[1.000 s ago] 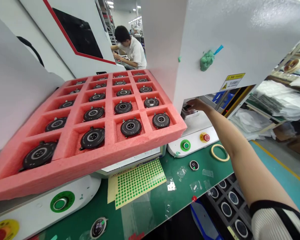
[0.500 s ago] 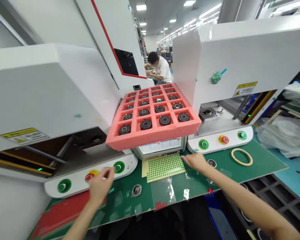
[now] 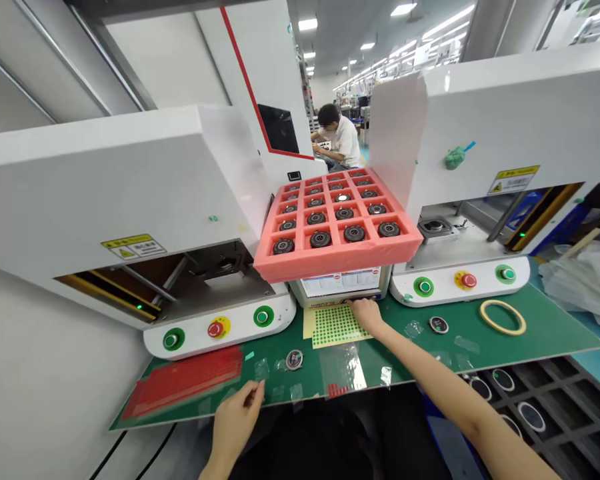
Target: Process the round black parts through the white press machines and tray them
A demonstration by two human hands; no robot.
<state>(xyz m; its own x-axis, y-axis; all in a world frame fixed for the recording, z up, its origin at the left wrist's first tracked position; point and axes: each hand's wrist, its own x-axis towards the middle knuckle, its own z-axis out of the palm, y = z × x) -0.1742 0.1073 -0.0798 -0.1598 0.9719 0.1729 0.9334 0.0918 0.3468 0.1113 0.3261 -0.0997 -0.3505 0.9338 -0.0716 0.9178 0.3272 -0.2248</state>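
My right hand (image 3: 368,316) reaches to the lower edge of the monitor (image 3: 343,283), just above the sheet of green dots (image 3: 337,325); its fingers are curled and their tips are hard to see. Near the front edge of the green mat (image 3: 395,360), my left hand (image 3: 240,413) has thumb and fingers drawn together, and anything between them is too small to name. A round disc (image 3: 295,360) lies beyond my left hand. Another round disc (image 3: 439,325) is to the right of my right hand.
A pink foam tray (image 3: 340,260) of round black parts sits above the monitor. White machines with button panels (image 3: 220,330) flank it. Red strips (image 3: 185,383) lie left, a yellow ring (image 3: 503,317) right. A dark compartment tray (image 3: 555,400) is lower right. One person (image 3: 347,140) sits beyond.
My left hand has moved from the left button panel down to the mat's front edge. My right hand has moved left to the monitor's lower edge. The view has shifted.
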